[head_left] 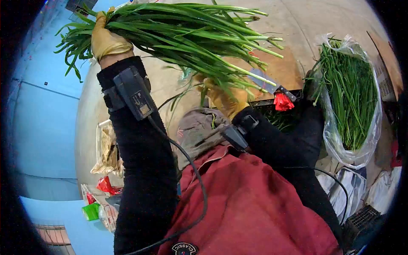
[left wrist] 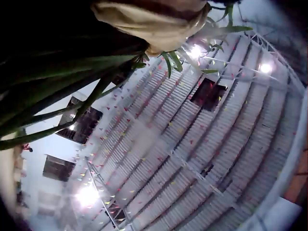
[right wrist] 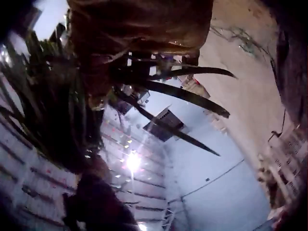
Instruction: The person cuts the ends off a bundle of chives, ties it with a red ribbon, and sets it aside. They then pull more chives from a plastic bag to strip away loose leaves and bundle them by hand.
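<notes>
A large bunch of garlic chives (head_left: 182,32) is held up in my gloved left hand (head_left: 106,40), which grips it near the leafy end. Its pale stem ends point to the right. Below the bunch, my gloved right hand (head_left: 225,100) is curled round a few loose chive leaves (right wrist: 187,96), whose tips stick out past the glove in the right wrist view. In the left wrist view the glove (left wrist: 149,21) and dark leaves fill the top left. Near the right hand a cleaver (head_left: 263,80) with red wrapping on it lies on a brown board (head_left: 284,63).
At the right stands a clear plastic bag (head_left: 329,140) packed with more chives (head_left: 350,97). A white crate (head_left: 104,127) and red and green packets (head_left: 90,211) lie at left. Cables (head_left: 199,182) run from both wrist cameras along the sleeves. A blue wall (head_left: 46,127) rises at far left.
</notes>
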Demonstrator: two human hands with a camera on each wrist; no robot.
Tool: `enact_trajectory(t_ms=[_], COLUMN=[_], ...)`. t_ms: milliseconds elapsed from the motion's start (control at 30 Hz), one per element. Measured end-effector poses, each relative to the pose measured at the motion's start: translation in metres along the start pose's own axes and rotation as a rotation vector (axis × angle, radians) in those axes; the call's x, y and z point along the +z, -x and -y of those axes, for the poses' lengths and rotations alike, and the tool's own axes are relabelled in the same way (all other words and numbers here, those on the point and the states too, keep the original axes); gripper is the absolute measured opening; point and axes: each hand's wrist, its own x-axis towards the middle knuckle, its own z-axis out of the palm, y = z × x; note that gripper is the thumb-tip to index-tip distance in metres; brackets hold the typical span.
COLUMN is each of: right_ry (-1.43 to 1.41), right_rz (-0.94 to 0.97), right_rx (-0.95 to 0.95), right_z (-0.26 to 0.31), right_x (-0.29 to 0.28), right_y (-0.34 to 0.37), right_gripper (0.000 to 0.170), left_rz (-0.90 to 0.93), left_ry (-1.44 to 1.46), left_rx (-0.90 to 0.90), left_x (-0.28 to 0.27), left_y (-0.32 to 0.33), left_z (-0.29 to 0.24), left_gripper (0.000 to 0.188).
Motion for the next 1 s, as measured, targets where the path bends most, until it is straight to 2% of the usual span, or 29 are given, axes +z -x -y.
enact_trajectory(t_ms=[33, 67, 100, 133, 200, 267, 300, 333, 367, 433, 500, 567, 633, 700, 800, 867, 900, 967, 1000], right_ry=[-0.056, -0.084, -0.113, -0.332, 0.075, 0.905, 0.835, 0.757, 0.956, 1.535, 1.673, 1.382, 0.997, 0.440, 0.315, 0.548, 0.664, 1.132, 1.351], right_rz=[-0.035, -0.059, -0.084, 0.158, -0.167, -0.024, -0.122, -0.220, -0.206, 0.341, 0.536, 0.410, 0.228, 0.096, 0.159, 0.168, 0.172, 0.353, 0.432], right_rx=[-0.055, 0.032, 0.123, 0.310, 0.501, 0.221, 0.427, 0.632, 0.662, 1.124, 0.861, 0.698, 0.488, 0.411, 0.477, 0.511, 0.528, 0.518, 0.678], right_z=[0.008, 0.007, 0.009, 0.024, 0.029, 0.000, 0.014, 0.027, 0.023, 0.043, 0.033, 0.064, 0.062, 0.068, 0.050, 0.042, 0.034, 0.029, 0.028], right_x=[0.017, 0.002, -0.013, -0.024, -0.050, -0.123, -0.126, -0.127, -0.146, -0.153, -0.182, -0.120, -0.090, -0.025, 0.010, -0.001, -0.012, -0.039, -0.062], right_y=[0.001, 0.004, 0.010, 0.020, 0.037, 0.058, 0.073, 0.093, 0.110, 0.119, 0.134, 0.095, 0.065, 0.043, 0.022, 0.024, 0.026, 0.043, 0.053], right_gripper=[0.030, 0.027, 0.025, 0.020, 0.017, 0.015, 0.014, 0.013, 0.017, 0.060, 0.080, 0.088, 0.078, 0.064, 0.058, 0.052, 0.050, 0.032, 0.030], left_rz=[-0.003, 0.027, 0.014, 0.001, -0.069, 0.039, 0.094, 0.231, 0.164, 0.034, -0.054, -0.088, -0.060, -0.082, -0.120, -0.087, -0.029, 0.084, 0.027], left_ry=[0.013, 0.066, 0.034, 0.002, -0.071, -0.159, -0.205, -0.601, -0.426, -0.076, -0.087, -0.088, -0.082, -0.072, -0.036, 0.008, -0.146, -0.451, -0.313], left_rx=[0.004, 0.008, 0.004, 0.001, 0.031, 0.121, 0.169, 0.424, 0.283, 0.002, 0.032, 0.062, 0.099, 0.072, 0.055, 0.042, 0.098, 0.201, 0.142], left_x=[-0.003, -0.012, -0.013, -0.010, -0.001, -0.023, -0.041, -0.065, -0.065, -0.057, -0.040, -0.036, -0.038, -0.034, -0.032, -0.038, -0.049, -0.079, -0.074], left_y=[-0.003, -0.013, -0.012, -0.010, 0.002, -0.023, -0.041, -0.060, -0.065, -0.070, -0.048, -0.037, -0.035, -0.027, -0.020, -0.021, -0.030, -0.051, -0.045], left_z=[0.003, 0.006, 0.006, 0.003, -0.007, 0.001, 0.006, 0.011, 0.010, 0.000, -0.002, -0.002, 0.000, 0.000, 0.004, 0.003, 0.004, 0.010, 0.009], left_gripper=[0.032, 0.023, 0.026, 0.030, 0.033, 0.033, 0.033, 0.034, 0.033, 0.032, 0.031, 0.031, 0.030, 0.029, 0.028, 0.026, 0.026, 0.026, 0.026])
